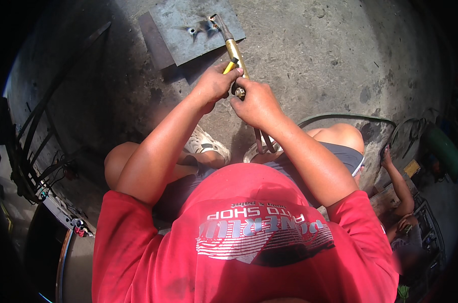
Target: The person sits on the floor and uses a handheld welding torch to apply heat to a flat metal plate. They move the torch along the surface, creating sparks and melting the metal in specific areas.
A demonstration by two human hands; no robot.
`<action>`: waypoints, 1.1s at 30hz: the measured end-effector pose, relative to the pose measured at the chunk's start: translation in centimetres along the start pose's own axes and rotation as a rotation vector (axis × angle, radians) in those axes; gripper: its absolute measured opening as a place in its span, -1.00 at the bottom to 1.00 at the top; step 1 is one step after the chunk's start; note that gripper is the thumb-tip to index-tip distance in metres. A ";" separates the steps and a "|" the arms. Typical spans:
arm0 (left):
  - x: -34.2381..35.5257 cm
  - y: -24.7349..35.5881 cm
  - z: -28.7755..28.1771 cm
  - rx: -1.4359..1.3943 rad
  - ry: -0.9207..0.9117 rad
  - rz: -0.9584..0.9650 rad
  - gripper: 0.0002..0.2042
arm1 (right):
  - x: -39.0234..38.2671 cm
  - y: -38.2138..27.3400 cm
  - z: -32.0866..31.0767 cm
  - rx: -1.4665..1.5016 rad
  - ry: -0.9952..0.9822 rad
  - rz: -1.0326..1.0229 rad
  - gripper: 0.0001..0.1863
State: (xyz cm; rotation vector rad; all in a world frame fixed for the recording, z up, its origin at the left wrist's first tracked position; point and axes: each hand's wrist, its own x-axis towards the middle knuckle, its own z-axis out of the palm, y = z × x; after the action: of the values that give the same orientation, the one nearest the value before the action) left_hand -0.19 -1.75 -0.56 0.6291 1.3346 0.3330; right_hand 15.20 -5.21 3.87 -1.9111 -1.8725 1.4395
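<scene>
My right hand (259, 104) is wrapped round the rear of a brass-coloured gas torch (234, 51), near its valve knob (240, 93). The torch's thin nozzle reaches away from me, over the right part of a grey metal sheet (178, 45). No flame shows at its tip. My left hand (216, 87) is closed on a small yellow stick with a black end (230, 66), whose kind I cannot make out. Its fingertips come up close against the torch body. Several burnt-edged holes and dark scorch marks are on the sheet.
A brownish plate (155, 43) lies partly beneath the sheet on the concrete floor (310, 65). Hoses (350, 116) run off to the right, near a green cylinder (441, 146). Another person's arm (400, 184) shows at the right. Dark cables (34, 126) hang at the left.
</scene>
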 end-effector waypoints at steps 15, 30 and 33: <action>0.0 -0.1 -0.1 0.040 -0.032 -0.040 -0.60 | -0.3 -0.2 -0.2 0.008 -0.023 0.033 -0.59; -0.8 1.0 0.7 -0.020 0.026 0.062 -0.69 | -0.5 0.1 0.2 0.027 0.061 -0.021 -0.62; -1.0 1.8 0.8 -0.021 0.023 0.109 -0.72 | -0.5 0.1 0.1 0.046 0.111 -0.028 -0.63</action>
State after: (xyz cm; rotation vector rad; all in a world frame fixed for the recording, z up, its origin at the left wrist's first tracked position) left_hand 0.57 -1.13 1.39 0.6834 1.3199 0.4433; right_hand 15.26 -5.69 4.01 -1.8949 -1.7941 1.3284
